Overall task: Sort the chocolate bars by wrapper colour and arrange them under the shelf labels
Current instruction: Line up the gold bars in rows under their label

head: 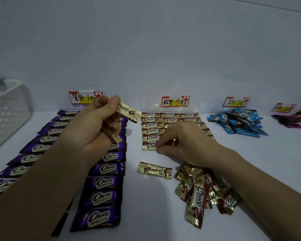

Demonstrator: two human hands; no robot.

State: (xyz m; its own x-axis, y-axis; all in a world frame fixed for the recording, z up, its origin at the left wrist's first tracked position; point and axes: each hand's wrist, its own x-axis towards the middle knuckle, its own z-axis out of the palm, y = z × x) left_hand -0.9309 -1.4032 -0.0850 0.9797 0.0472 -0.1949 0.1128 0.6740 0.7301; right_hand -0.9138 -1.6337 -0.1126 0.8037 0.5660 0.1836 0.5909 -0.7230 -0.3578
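My left hand (pixel 96 126) is raised above the purple bars (pixel 102 183) and grips several gold-and-brown bars (pixel 129 112). My right hand (pixel 181 141) reaches down to the gold bar rows (pixel 151 125) and pinches the nearest laid bar (pixel 149 146) at its right end. One gold bar (pixel 154 170) lies alone in front of the rows. A loose heap of gold bars (pixel 202 192) sits under my right forearm. Purple bars lie in neat columns under the left label (pixel 84 98). The gold rows sit under the middle label (pixel 175 101).
A heap of blue bars (pixel 238 122) lies under a third label (pixel 235 102). Dark red and purple bars (pixel 292 120) are piled at the far right below another label (pixel 282 107). A clear plastic bin (pixel 5 112) stands at the left on the white shelf (pixel 151 214).
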